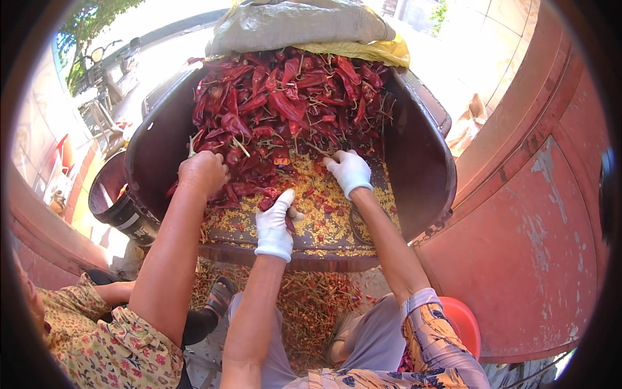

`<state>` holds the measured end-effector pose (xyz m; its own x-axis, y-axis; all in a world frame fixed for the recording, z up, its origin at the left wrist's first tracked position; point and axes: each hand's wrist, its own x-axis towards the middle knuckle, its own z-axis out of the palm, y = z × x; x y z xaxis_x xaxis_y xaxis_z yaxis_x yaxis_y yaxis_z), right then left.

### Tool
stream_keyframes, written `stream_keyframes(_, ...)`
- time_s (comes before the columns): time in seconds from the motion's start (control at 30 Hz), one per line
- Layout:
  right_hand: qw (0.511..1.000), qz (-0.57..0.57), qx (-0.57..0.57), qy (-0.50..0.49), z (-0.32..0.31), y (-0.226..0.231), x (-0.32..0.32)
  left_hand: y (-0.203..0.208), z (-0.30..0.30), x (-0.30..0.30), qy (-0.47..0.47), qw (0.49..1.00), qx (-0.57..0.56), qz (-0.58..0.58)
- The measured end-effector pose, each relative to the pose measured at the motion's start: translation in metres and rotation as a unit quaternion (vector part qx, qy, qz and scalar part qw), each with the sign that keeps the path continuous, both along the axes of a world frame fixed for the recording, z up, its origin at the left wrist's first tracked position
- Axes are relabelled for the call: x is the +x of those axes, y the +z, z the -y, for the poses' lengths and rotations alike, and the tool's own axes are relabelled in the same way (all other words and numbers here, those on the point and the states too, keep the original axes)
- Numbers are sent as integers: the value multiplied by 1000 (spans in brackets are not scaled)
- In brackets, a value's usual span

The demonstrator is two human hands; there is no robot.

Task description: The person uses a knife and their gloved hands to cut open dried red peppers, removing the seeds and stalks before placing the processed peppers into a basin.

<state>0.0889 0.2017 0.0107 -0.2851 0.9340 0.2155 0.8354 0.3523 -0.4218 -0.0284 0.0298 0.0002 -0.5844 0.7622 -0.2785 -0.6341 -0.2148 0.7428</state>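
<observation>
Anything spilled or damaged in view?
Yes: stems and red bits litter the ground below the dark bin, outside any container. The red panel at right has pale patches where its paint looks worn away.

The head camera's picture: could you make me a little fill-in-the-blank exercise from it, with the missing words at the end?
1. The person's left hand and right hand both wear gloves coloured ____.
2. The heaped peppers in the dark container are coloured ____.
3. The co-worker's bare hand is nearer the picture's ____ edge than the person's own hands are.
4. The round basin stands on the person's ____ side.

Missing words: white; red; left; right.
</observation>
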Motion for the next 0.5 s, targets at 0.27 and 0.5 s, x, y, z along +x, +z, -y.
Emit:
stream_keyframes(0.27, 967, -218, -5, 130, 1, -13, 6, 5, -4, 1, -1, 999, 14, 34)
stream_keyframes(0.5, 925, -321, -60, 193, 58, 5, 19, 7, -3, 7, -39, 999, 15, -29)
